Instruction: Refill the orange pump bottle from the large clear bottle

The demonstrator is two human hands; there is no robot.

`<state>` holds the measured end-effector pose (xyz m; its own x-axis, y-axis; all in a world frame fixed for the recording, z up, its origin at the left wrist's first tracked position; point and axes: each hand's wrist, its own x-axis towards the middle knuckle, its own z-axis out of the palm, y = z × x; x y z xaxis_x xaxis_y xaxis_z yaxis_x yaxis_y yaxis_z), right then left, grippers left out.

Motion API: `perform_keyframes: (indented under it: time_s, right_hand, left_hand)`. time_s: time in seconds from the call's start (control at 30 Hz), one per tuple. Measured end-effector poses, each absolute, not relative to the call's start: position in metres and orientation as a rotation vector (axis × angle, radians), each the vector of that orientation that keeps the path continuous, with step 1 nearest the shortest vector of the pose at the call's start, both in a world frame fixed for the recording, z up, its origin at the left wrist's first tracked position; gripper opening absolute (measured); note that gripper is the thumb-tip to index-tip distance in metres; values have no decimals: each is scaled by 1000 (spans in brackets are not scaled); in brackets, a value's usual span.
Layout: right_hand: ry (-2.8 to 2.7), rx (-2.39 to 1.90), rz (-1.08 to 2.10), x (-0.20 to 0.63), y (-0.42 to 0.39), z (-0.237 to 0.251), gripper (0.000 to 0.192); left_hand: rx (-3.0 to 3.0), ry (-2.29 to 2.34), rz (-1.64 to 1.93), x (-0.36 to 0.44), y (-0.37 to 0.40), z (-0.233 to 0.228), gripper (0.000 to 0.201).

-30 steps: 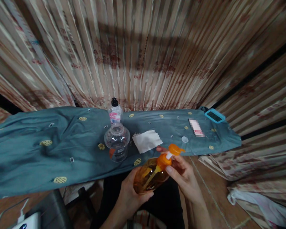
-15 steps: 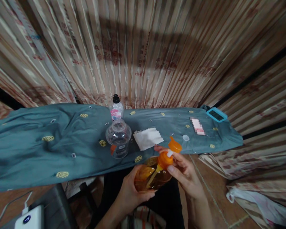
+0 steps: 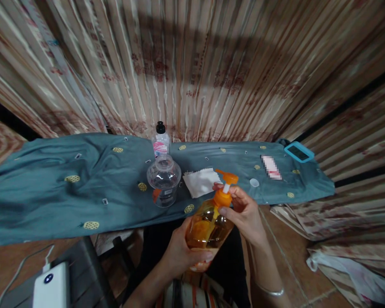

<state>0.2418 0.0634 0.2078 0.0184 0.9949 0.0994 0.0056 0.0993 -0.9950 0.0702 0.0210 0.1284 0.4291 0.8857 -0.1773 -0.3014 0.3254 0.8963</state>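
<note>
An amber see-through pump bottle (image 3: 207,224) with an orange pump head is held tilted above my lap, just off the table's front edge. My left hand (image 3: 184,252) is wrapped around its lower body. At the neck, the fingers of my right hand (image 3: 243,211) close around the orange collar below the nozzle. Beyond the bottle lies a white cloth (image 3: 201,183) with zigzag edges. To its left stands a clear plastic jar (image 3: 164,179) with no lid on its mouth, and behind that a clear bottle (image 3: 160,143) with a black cap and pink label.
On the right of the green-covered table (image 3: 231,160) are a small white cap (image 3: 254,183), a pixelated packet (image 3: 271,167) and a blue-framed device (image 3: 299,152). A white power bank (image 3: 52,284) with a cable rests on a dark stool at lower left. Curtains hang behind.
The pump bottle has been raised and tipped more upright, its pump head now higher and its nozzle turned left. Both hands keep hold of it. The view has shifted slightly.
</note>
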Motion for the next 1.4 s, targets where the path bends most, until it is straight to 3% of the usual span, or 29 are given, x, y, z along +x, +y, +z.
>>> perform_keyframes:
  time_s: [0.1,0.27,0.53,0.77,0.97,1.23,1.4]
  right_hand:
    - [-1291,-1130,1229,247,61,209,25]
    - [-1307,-949,1369,253,57,208,34]
    - [-1341,-1070,1111,261,59,216,27]
    - [-1196,-1080,503,284,49,251,30]
    - [-1181,-954,702,288,52,259,32]
    - [-1160,-981,696,289,52,251,33]
    - [-1082,-1094,537,291,52,251,28]
  left_hand:
    - [960,802,876,67,23,130,74]
    - [1016,822,853,65,24,132,74]
    - [1023,851,864,66,24,126,75]
    - [1138,1051,822,59,24,123,75]
    - [1247,1105,836,58,26,125,71]
    - [1296,1114,809,58,25,122,71]
    - [1290,1118,794,59,27,122,71]
